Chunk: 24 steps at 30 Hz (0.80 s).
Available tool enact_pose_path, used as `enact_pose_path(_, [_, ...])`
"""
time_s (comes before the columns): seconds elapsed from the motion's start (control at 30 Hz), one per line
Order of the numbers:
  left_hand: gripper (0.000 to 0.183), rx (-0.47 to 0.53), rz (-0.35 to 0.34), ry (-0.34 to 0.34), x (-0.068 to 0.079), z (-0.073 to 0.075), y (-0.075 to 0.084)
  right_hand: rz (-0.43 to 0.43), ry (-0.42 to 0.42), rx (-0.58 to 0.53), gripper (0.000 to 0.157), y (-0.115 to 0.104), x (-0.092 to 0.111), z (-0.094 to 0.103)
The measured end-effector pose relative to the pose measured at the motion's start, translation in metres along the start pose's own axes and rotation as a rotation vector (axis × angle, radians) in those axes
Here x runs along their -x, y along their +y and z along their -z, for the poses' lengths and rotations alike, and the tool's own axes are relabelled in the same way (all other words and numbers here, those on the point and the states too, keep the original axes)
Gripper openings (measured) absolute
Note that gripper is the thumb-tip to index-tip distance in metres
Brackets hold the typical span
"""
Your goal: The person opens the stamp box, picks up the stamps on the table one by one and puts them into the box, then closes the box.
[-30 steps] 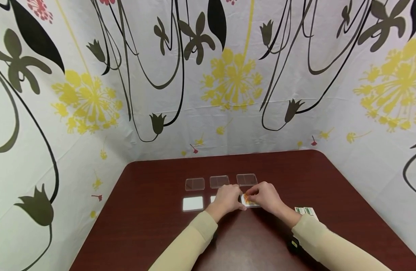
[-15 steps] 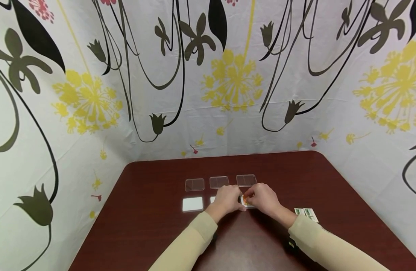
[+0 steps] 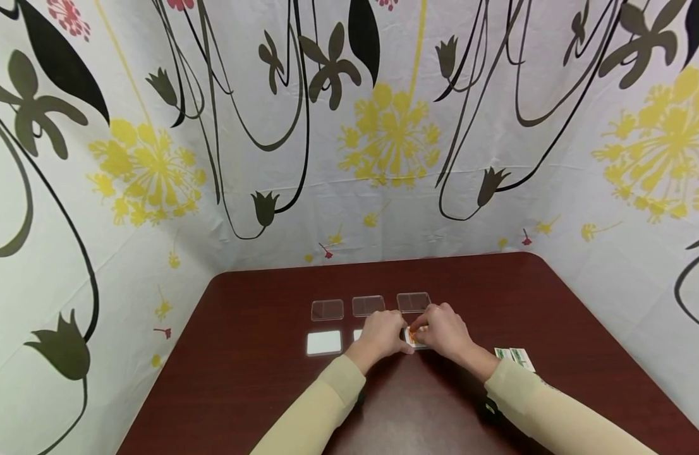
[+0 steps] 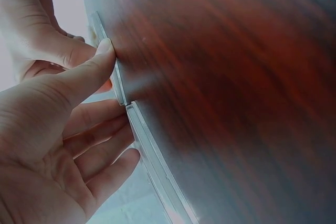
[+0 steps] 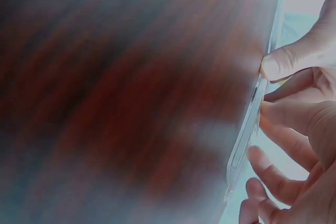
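Observation:
A flat, clear-edged case with a white face [image 3: 419, 347] lies on the table between both hands. My left hand [image 3: 382, 333] holds it at its left end, the thumb along the near edge and the other fingers behind, as the left wrist view shows. Over the case bends my right hand [image 3: 445, 330], its thumb and index finger pinching a small orange-printed piece [image 3: 414, 335] at the white face. The right fingers hide most of that piece. In the right wrist view the right fingertips are right at the upper side of the case edge [image 5: 245, 135].
Three clear lids [image 3: 368, 306] lie in a row behind the hands. To the left is another white-faced case [image 3: 323, 342]; a further one [image 3: 357, 334] is mostly covered by the left hand. Green-and-white cards [image 3: 519, 358] lie by the right sleeve. A patterned cloth [image 3: 383, 221] surrounds the table.
The right hand has shifted slightly left over the case, and its fingers now cover more of the orange-printed piece. The left hand has stayed where it was.

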<state>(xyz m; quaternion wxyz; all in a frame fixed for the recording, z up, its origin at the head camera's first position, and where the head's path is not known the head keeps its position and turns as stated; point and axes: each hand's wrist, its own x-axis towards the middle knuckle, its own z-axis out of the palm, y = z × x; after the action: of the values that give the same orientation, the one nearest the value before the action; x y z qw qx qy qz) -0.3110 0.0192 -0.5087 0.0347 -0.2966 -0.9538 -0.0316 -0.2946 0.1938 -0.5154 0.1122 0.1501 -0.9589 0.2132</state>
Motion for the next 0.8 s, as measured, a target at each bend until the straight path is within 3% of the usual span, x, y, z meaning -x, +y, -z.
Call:
enact_pose_path(0.17, [0.045,0.019,0.003,-0.004,0.0,0.001,0.0,0.03,0.013,-0.004,0.013,0.007,0.001,0.001])
enact_pose_path(0.6, [0.052,0.021,0.012,0.01,0.002,0.002,0.002,-0.085,-0.091,-0.155,0.013,0.016,0.002,0.005])
enact_pose_path(0.8, [0.053,0.013,0.01,0.016,0.003,0.002,0.002,-0.097,-0.098,-0.166,0.012,0.015,0.004,0.005])
